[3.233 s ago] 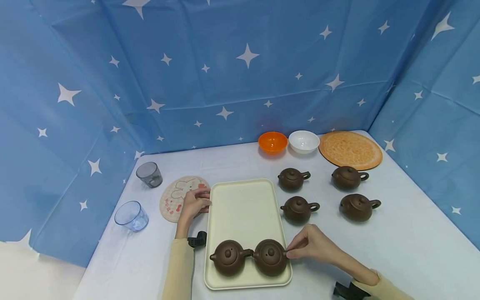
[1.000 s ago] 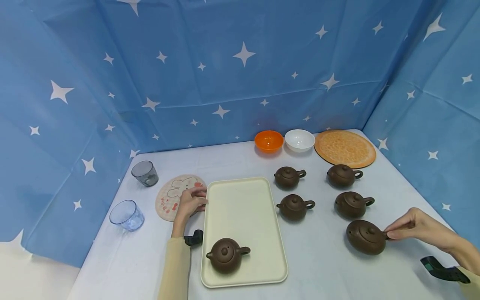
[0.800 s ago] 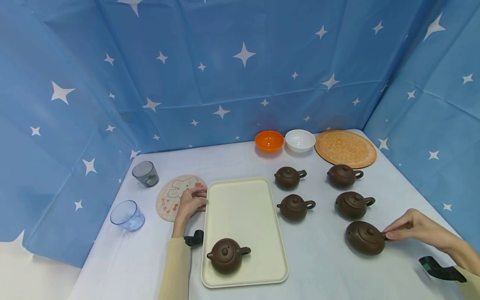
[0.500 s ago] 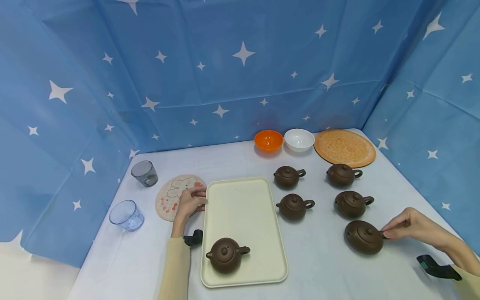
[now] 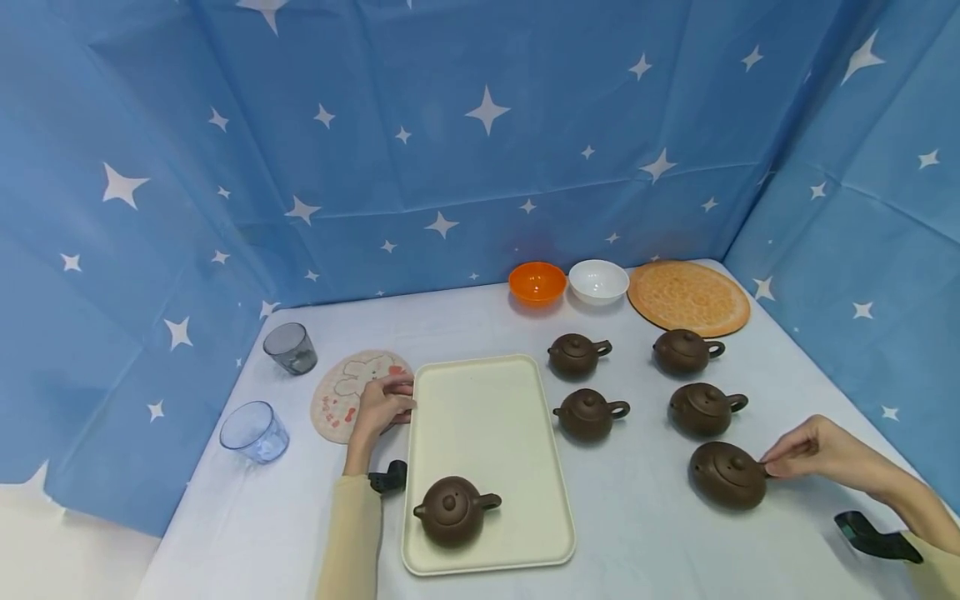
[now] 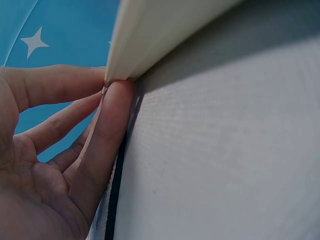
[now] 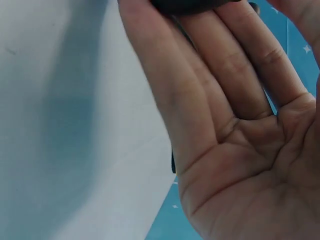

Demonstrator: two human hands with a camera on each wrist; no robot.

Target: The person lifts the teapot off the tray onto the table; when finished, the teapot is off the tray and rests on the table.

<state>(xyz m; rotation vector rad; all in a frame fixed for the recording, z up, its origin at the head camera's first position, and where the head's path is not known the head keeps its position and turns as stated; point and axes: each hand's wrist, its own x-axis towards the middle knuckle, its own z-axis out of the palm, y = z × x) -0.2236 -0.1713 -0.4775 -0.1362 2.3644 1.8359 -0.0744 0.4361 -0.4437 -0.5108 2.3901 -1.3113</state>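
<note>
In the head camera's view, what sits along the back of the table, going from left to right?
Grey cup → orange bowl → white bowl → round orange mat.

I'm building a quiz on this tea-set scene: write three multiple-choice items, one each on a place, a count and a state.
1. Where does the right hand sit?
A. on the orange bowl
B. at the handle of the nearest teapot off the tray
C. on the blue cup

2. How many teapots stand on the cream tray?
A. one
B. two
C. five

3. What is the left hand doing?
A. lifting a cup
B. lying flat on the table
C. holding the tray's edge

Key: 1 B, fingers meet the teapot; 2 A, a single teapot stands there; 3 C, fingers press the rim.
</note>
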